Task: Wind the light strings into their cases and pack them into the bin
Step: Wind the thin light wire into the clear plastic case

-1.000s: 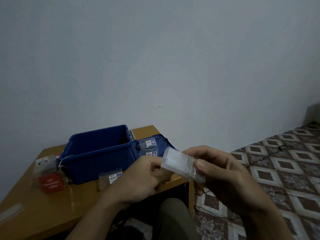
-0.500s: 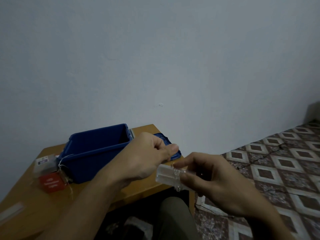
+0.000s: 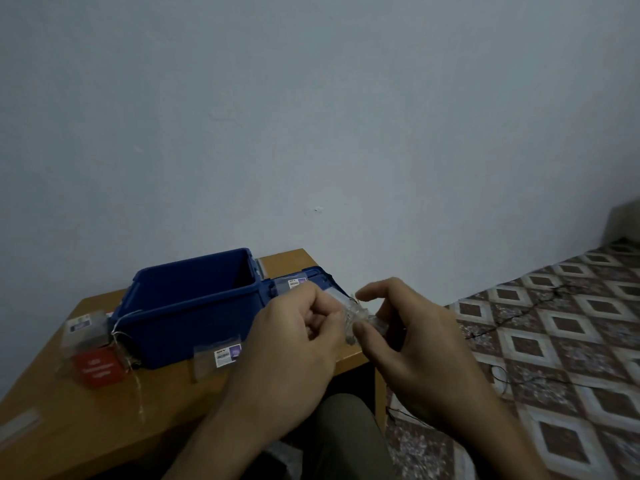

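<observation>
Off the surface (image 3: 69, 427) corner, clamps left hand (image 3: 298, 337) and right hand (image 3: 426, 344) on case (image 3: 360, 311). Looks light, rigid, slick; best pinched at the ends, clear of the wire (image 3: 349, 323).

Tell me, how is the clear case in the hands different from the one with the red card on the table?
The held case is up off the table, pinched between the left hand and right hand; the red-card case rests on the table left of the blue bin. The held case shows no red; the red-card case shows a red card. Both are clear plastic.
</observation>
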A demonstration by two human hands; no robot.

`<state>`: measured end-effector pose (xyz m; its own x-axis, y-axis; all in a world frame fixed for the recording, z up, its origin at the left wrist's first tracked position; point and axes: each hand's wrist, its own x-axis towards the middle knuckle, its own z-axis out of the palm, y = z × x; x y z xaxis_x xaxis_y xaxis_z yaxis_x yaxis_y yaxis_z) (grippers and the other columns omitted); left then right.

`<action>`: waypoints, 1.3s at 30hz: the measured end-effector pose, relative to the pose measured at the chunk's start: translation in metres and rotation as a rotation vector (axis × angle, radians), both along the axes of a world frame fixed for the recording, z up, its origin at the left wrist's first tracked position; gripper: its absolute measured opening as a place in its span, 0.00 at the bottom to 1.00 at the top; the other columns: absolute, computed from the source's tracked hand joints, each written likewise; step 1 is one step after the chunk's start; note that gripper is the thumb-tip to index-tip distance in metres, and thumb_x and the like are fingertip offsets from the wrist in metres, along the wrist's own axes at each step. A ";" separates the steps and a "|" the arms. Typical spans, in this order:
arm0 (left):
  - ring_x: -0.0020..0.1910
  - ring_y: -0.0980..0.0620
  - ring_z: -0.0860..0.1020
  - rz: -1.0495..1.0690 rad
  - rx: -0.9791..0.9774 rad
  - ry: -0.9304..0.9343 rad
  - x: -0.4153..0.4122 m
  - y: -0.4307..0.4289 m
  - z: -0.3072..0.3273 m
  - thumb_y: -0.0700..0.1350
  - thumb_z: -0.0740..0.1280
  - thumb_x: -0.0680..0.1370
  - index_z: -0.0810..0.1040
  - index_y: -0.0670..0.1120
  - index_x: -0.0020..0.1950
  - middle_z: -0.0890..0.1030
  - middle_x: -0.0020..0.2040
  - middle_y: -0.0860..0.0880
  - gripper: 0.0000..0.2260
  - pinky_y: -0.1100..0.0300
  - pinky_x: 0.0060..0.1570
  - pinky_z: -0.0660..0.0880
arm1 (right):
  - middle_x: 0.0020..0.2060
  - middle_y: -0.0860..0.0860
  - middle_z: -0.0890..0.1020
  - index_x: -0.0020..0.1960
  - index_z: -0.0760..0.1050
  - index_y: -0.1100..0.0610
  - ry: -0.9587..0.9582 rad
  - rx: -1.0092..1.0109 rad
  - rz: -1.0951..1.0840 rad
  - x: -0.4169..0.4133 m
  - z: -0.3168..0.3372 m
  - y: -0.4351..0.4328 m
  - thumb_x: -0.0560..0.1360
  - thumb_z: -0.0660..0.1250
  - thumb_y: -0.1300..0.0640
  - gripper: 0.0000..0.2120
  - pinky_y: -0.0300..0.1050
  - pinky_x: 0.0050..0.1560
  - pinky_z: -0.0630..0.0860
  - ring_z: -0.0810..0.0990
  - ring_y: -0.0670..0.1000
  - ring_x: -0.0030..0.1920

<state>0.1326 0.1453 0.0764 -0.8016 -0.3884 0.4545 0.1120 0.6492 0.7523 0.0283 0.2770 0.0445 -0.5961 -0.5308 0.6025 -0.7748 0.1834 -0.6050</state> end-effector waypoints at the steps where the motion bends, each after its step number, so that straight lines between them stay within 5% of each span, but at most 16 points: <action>1: 0.33 0.51 0.78 0.012 -0.015 0.025 0.001 0.001 -0.002 0.45 0.66 0.80 0.78 0.50 0.41 0.80 0.35 0.49 0.07 0.56 0.33 0.77 | 0.34 0.41 0.76 0.58 0.74 0.44 0.015 -0.003 -0.006 0.001 0.000 -0.001 0.75 0.70 0.51 0.12 0.34 0.32 0.70 0.77 0.44 0.36; 5: 0.32 0.54 0.78 0.039 -0.028 0.057 0.001 0.003 -0.006 0.46 0.66 0.80 0.77 0.51 0.41 0.80 0.35 0.51 0.07 0.64 0.31 0.75 | 0.36 0.35 0.73 0.63 0.76 0.45 0.041 -0.014 -0.025 0.003 -0.001 -0.004 0.76 0.70 0.53 0.16 0.29 0.38 0.71 0.77 0.36 0.40; 10: 0.36 0.50 0.80 0.017 0.060 0.027 0.000 -0.003 -0.008 0.45 0.68 0.79 0.80 0.49 0.42 0.82 0.36 0.49 0.06 0.57 0.36 0.77 | 0.37 0.33 0.74 0.66 0.77 0.45 0.023 -0.053 -0.035 0.000 -0.004 -0.004 0.77 0.70 0.53 0.18 0.28 0.39 0.70 0.77 0.37 0.41; 14: 0.31 0.58 0.78 -0.015 0.132 0.001 -0.002 -0.007 -0.008 0.44 0.68 0.79 0.81 0.47 0.45 0.82 0.34 0.52 0.05 0.68 0.31 0.72 | 0.40 0.38 0.77 0.63 0.78 0.42 -0.033 -0.096 0.003 -0.002 -0.006 -0.005 0.77 0.68 0.51 0.15 0.35 0.34 0.71 0.77 0.47 0.36; 22: 0.27 0.59 0.75 -0.017 0.238 -0.063 -0.004 -0.013 -0.012 0.46 0.68 0.79 0.80 0.45 0.45 0.82 0.33 0.50 0.06 0.62 0.33 0.71 | 0.36 0.47 0.78 0.64 0.77 0.39 -0.168 -0.162 0.087 -0.006 -0.012 -0.008 0.77 0.68 0.49 0.16 0.51 0.37 0.78 0.78 0.49 0.35; 32: 0.24 0.56 0.66 -0.115 0.660 -0.127 -0.005 -0.019 -0.015 0.48 0.68 0.79 0.80 0.46 0.58 0.79 0.34 0.47 0.10 0.62 0.28 0.62 | 0.34 0.55 0.78 0.60 0.80 0.45 -0.369 -0.305 0.243 -0.003 -0.006 -0.008 0.78 0.69 0.60 0.14 0.50 0.37 0.81 0.81 0.57 0.33; 35: 0.25 0.56 0.65 -0.177 0.622 -0.119 -0.003 -0.022 -0.014 0.45 0.65 0.81 0.80 0.46 0.59 0.78 0.34 0.47 0.09 0.62 0.28 0.61 | 0.35 0.56 0.77 0.60 0.81 0.46 -0.492 -0.334 0.319 -0.003 -0.004 -0.006 0.77 0.69 0.59 0.15 0.54 0.39 0.82 0.81 0.59 0.34; 39: 0.25 0.56 0.64 -0.208 0.577 -0.097 -0.001 -0.025 -0.016 0.44 0.64 0.81 0.82 0.46 0.57 0.77 0.33 0.47 0.09 0.61 0.28 0.60 | 0.39 0.63 0.76 0.59 0.83 0.48 -0.646 -0.338 0.411 -0.003 -0.002 -0.004 0.72 0.70 0.55 0.15 0.47 0.38 0.81 0.81 0.56 0.34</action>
